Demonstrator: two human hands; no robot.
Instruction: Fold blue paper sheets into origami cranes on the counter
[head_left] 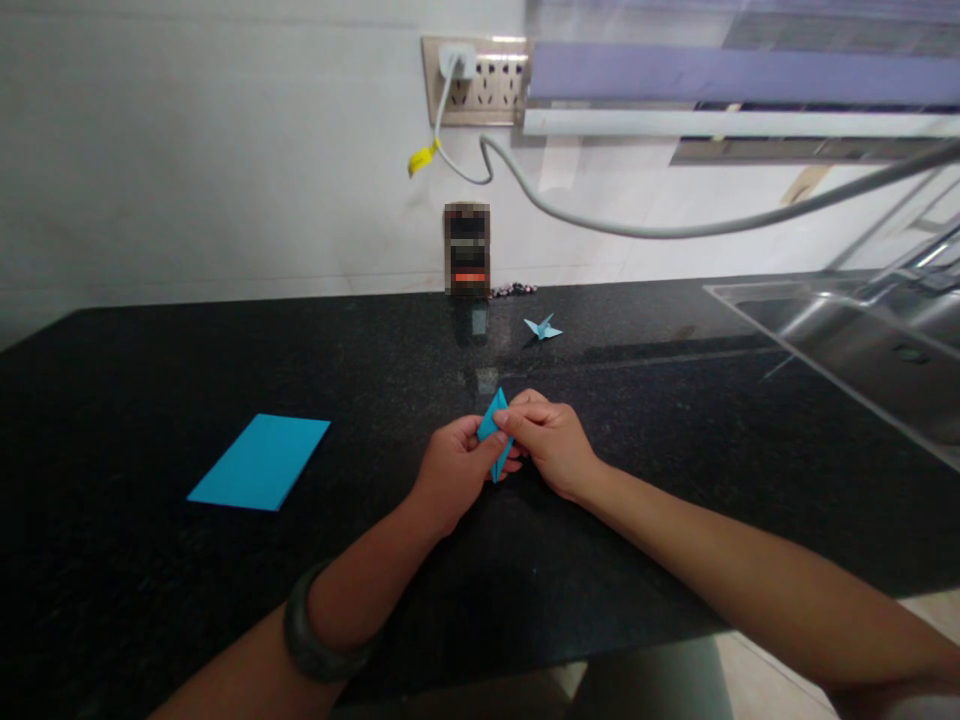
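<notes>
Head view: folded blue paper point(492, 420) is held just above the black counter point(150, 380), mid-counter, near the front edge. Long axis runs near-vertical in frame: one sharp tip points away from the person toward the wall, the other points back toward the person and sticks out below the fingers. Left hand point(456, 470) pinches it from the left, right hand point(551, 440) pinches from the right, and the two hands touch. Middle of the piece is hidden under fingers and thumbs, so the fold layout is unreadable. Flat blue sheet point(259, 462) lies well apart to the left. Small paper crane point(543, 328) sits further back. Sink point(847, 340) is cut off at the right edge. Box point(466, 248) at the wall is pixelated.
</notes>
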